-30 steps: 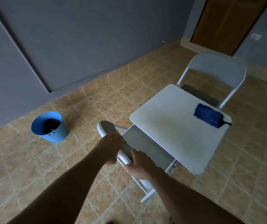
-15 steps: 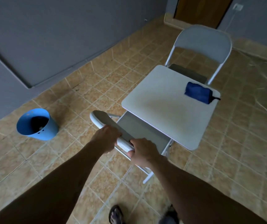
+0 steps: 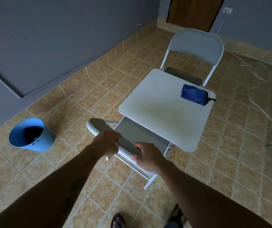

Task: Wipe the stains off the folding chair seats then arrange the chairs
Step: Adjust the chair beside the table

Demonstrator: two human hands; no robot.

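A white folding chair (image 3: 132, 137) stands at lower centre of the frame, its grey seat tucked partly under a white table. A second white folding chair (image 3: 196, 51) stands unfolded at upper right, facing it across the table.

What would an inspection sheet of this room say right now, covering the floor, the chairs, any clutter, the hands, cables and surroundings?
Surface: tan tiled floor; dark marks near the wall.
Job's things: near folding chair, seat partly under the white table; far folding chair upright on the table's opposite side, seat also tucked under. Stains cannot be judged.
Clutter: blue pouch on the table; blue bucket tilted on the floor, something dark inside.
Hands: left hand and right hand both grip the near chair's backrest.
Cables: white cord loose across the floor, running up to a wall socket.
Surroundings: grey walls, wooden door.
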